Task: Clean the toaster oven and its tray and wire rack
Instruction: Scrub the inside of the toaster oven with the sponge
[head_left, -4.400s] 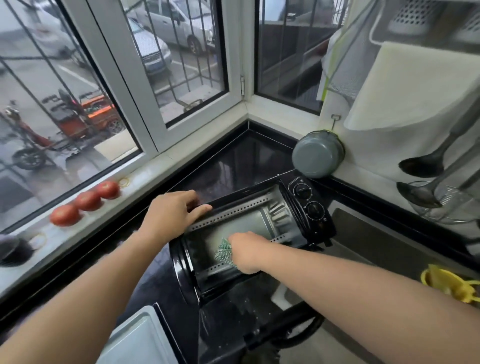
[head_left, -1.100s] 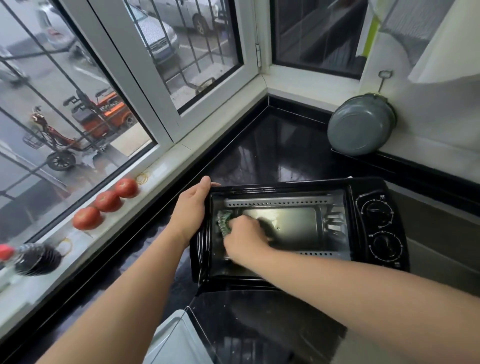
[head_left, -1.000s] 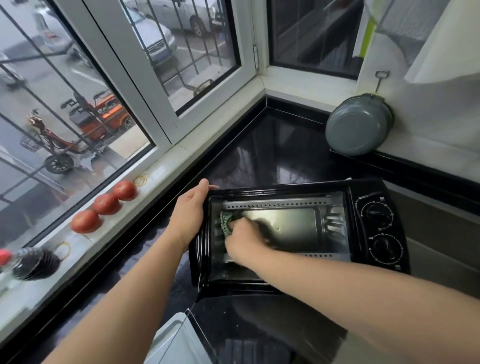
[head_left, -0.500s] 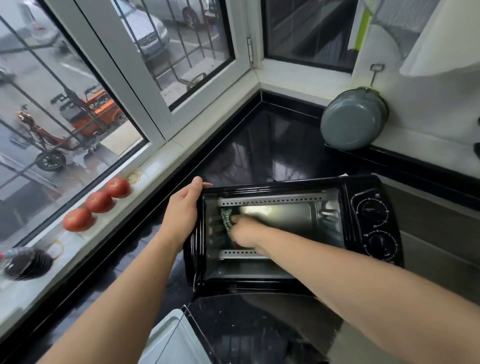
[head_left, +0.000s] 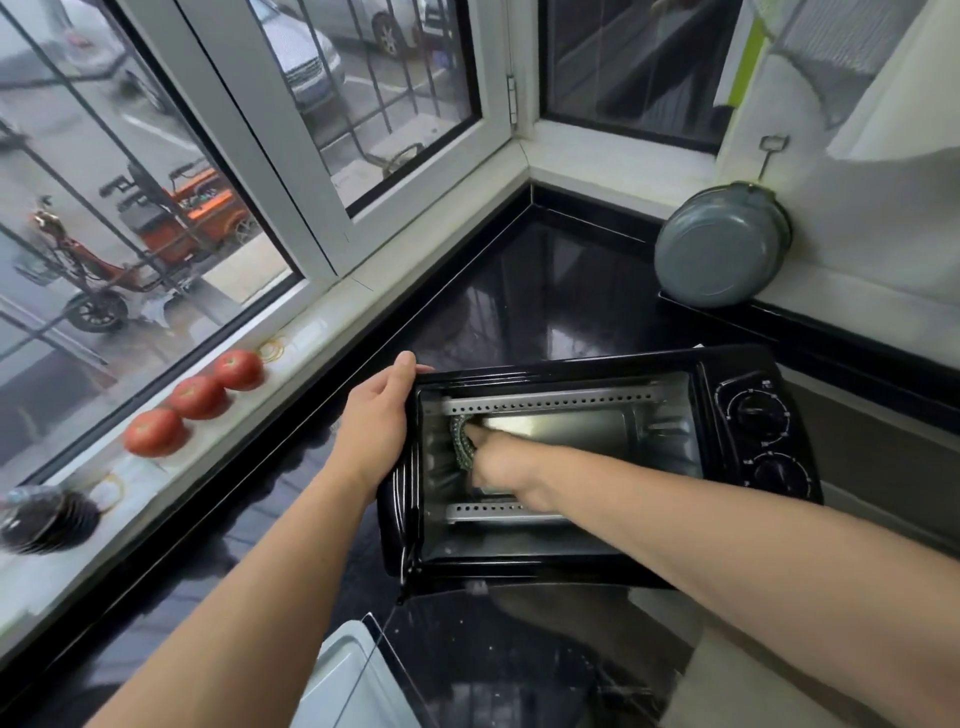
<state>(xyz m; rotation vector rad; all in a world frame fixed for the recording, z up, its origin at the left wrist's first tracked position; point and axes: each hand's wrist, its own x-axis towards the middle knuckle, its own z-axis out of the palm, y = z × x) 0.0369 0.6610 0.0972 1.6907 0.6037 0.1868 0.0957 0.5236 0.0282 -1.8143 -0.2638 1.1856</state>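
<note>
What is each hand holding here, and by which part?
The left hand grips the toaster oven by its upper left corner. The right hand, inside the cavity, presses a green scrubber to the left wall.

The toaster oven (head_left: 597, 467) has a glossy black shell and dull perforated metal inside. Beneath it, the countertop (head_left: 530, 291) is polished black stone; left, smooth-skinned tomatoes (head_left: 197, 397) shine.

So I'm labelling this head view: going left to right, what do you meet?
Dark bottle → three tomatoes → left hand → green scrubber → right hand → oven knobs.
</note>
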